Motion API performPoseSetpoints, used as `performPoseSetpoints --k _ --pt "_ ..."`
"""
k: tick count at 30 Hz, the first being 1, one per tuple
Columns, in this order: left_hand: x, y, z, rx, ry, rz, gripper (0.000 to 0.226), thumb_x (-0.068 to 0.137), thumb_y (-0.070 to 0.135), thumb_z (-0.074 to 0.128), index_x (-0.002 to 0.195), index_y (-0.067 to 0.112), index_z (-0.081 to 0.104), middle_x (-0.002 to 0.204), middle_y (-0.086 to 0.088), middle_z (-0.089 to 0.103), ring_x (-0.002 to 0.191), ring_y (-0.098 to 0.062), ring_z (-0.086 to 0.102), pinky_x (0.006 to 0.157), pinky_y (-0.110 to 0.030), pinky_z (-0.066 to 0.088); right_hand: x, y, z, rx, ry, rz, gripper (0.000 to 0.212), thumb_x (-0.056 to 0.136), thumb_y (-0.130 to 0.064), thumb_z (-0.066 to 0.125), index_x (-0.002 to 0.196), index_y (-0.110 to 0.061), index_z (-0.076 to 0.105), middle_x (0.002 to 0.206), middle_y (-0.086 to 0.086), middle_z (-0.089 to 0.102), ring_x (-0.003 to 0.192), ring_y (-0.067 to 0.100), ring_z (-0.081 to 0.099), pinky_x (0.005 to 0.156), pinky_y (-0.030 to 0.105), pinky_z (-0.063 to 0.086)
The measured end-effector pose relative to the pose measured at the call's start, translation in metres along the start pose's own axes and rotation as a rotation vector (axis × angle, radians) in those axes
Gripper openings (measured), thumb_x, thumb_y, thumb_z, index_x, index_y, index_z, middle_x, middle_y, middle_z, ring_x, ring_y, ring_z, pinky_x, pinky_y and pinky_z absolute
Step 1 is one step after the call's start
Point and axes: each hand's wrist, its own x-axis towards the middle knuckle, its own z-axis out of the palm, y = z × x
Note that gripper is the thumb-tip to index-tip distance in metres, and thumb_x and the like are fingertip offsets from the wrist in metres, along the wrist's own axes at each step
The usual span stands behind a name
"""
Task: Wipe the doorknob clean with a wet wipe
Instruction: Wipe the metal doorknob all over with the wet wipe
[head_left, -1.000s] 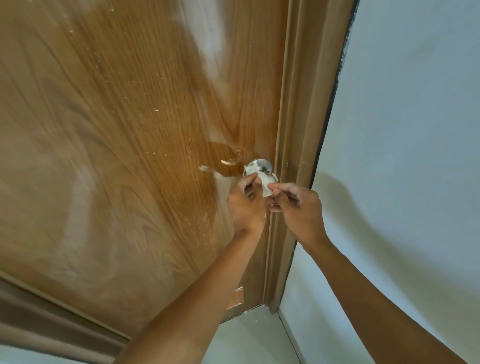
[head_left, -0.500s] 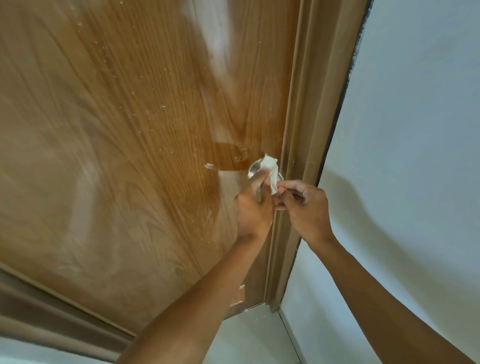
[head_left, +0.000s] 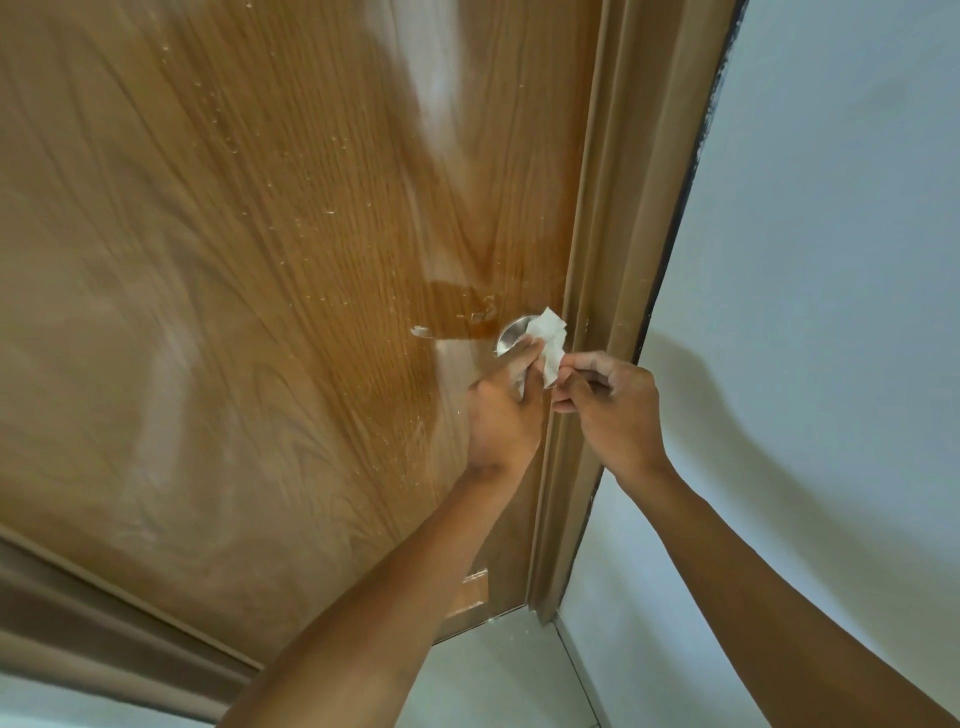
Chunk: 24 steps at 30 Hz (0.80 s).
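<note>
A silver doorknob (head_left: 510, 335) sits near the right edge of a glossy wood-grain door (head_left: 270, 291), just beside the brown door frame (head_left: 613, 291). Only a curved sliver of its metal shows on the left side; the rest is covered by a crumpled white wet wipe (head_left: 549, 340). The wipe is draped over the knob with its long axis running from the upper point above the knob down and slightly right toward the hands, its lower end hanging between them.

The left hand (head_left: 506, 415) reaches up from below, its fingers curled round the knob from the left with the wipe pressed under them. The right hand (head_left: 610, 410) is just to the right, in front of the door frame, its fingertips (head_left: 566, 382) bunched and pinching the lower end of the wipe. The two hands nearly touch at the wipe.

The door carries pale flecks and a darker reflection left of the knob. To the right of the frame stands a plain light wall (head_left: 831, 260), with the right arm's shadow cast across it. A light tiled floor (head_left: 498, 670) shows at the bottom, between the forearms.
</note>
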Motion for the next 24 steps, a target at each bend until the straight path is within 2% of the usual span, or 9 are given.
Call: performPoseSetpoints --k 4,7,10,14,17,19,22,24 --pt "-0.008 -0.011 -0.009 -0.065 0.044 -0.043 0.023 0.089 0.005 0.061 0.11 0.013 0.069 0.106 0.004 0.071 0.096 0.002 0.064 0.081 -0.013 0.052 -0.008 0.0 0.0 -0.022 -0.03 -0.021 0.016 0.091 -0.012 0.064 0.105 -0.016 0.07 0.096 0.004 0.074 0.076 0.009 0.072 0.062 0.017 0.057" --pt "-0.014 -0.012 -0.014 -0.189 -0.041 -0.078 0.02 0.09 0.009 0.061 0.104 0.02 0.07 0.091 0.02 0.07 0.088 0.0 0.067 0.073 -0.011 0.051 -0.014 -0.003 -0.001 0.006 -0.058 -0.03 0.034 0.089 -0.025 0.066 0.123 -0.02 0.062 0.108 -0.002 0.071 0.084 0.011 0.072 0.063 0.023 0.059" --pt "-0.018 -0.008 -0.013 -0.353 -0.06 -0.157 0.017 0.09 0.01 0.063 0.101 0.021 0.069 0.089 0.016 0.072 0.085 -0.005 0.069 0.07 -0.012 0.051 -0.017 -0.007 -0.003 0.01 -0.094 -0.029 0.039 0.09 -0.026 0.064 0.129 -0.02 0.06 0.108 -0.003 0.072 0.084 0.012 0.072 0.064 0.027 0.06" --pt "-0.017 -0.002 -0.009 -0.433 -0.084 -0.171 0.019 0.088 0.006 0.064 0.102 0.018 0.067 0.095 0.002 0.073 0.09 -0.014 0.07 0.078 -0.024 0.055 -0.02 -0.009 -0.008 0.002 -0.069 -0.037 0.026 0.09 -0.02 0.065 0.115 -0.016 0.07 0.095 -0.004 0.075 0.083 0.008 0.071 0.061 0.02 0.058" --pt "-0.014 -0.001 -0.011 -0.412 -0.161 -0.126 0.021 0.087 0.009 0.065 0.099 0.027 0.066 0.094 0.007 0.073 0.089 -0.011 0.07 0.078 -0.023 0.056 -0.017 -0.005 -0.015 -0.1 -0.043 -0.048 0.017 0.088 -0.018 0.067 0.104 -0.022 0.073 0.087 -0.009 0.074 0.079 0.005 0.07 0.068 0.019 0.057" --pt "-0.007 -0.003 -0.014 -0.339 -0.138 -0.055 0.02 0.086 0.013 0.067 0.101 0.027 0.064 0.095 0.017 0.07 0.091 -0.004 0.067 0.079 -0.017 0.054 -0.012 -0.002 -0.019 -0.18 0.014 -0.047 0.018 0.087 -0.015 0.068 0.104 -0.019 0.073 0.091 -0.005 0.074 0.082 0.004 0.068 0.073 0.018 0.056" --pt "0.012 -0.008 -0.018 -0.15 -0.082 -0.005 0.031 0.083 0.018 0.071 0.107 0.031 0.056 0.102 0.021 0.062 0.097 0.001 0.06 0.082 -0.012 0.049 -0.002 -0.01 -0.022 -0.172 0.112 -0.086 0.021 0.085 -0.01 0.07 0.105 -0.018 0.071 0.094 -0.008 0.071 0.082 0.0 0.066 0.069 0.008 0.051" --pt "0.026 -0.011 -0.018 -0.042 -0.179 -0.042 0.044 0.078 0.02 0.076 0.111 0.031 0.05 0.11 0.015 0.058 0.1 0.001 0.055 0.08 -0.008 0.045 0.008 -0.02 -0.021 -0.177 0.134 -0.149 0.02 0.083 -0.009 0.072 0.101 -0.02 0.069 0.089 -0.017 0.067 0.081 -0.003 0.064 0.066 0.006 0.049"
